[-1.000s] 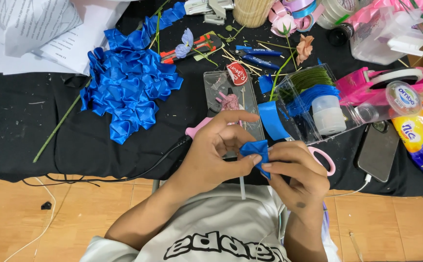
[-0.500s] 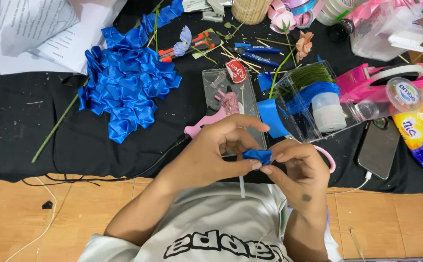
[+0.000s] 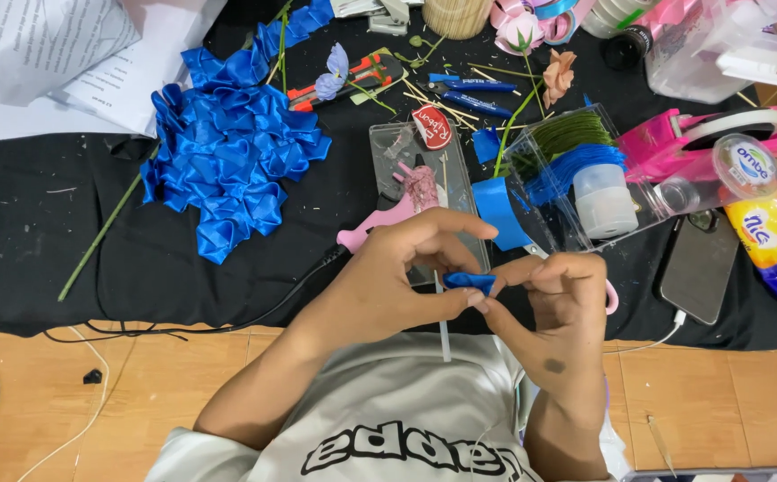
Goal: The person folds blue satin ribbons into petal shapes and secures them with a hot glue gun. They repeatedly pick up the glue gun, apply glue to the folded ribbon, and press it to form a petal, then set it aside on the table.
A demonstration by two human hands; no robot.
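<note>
clear box (image 3: 576, 183) packed with green and blue strips, white jar inside.
your left hand (image 3: 397, 277) and right hand (image 3: 562, 308) both pinch the folded blue ribbon piece (image 3: 469, 281) between fingertips.

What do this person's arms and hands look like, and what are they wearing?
Both forearms are bare, with no gloves, rings or watch visible. The right hand has a small dark mark on its back; the left hand shows none. A light grey T-shirt has black outlined lettering.
</note>
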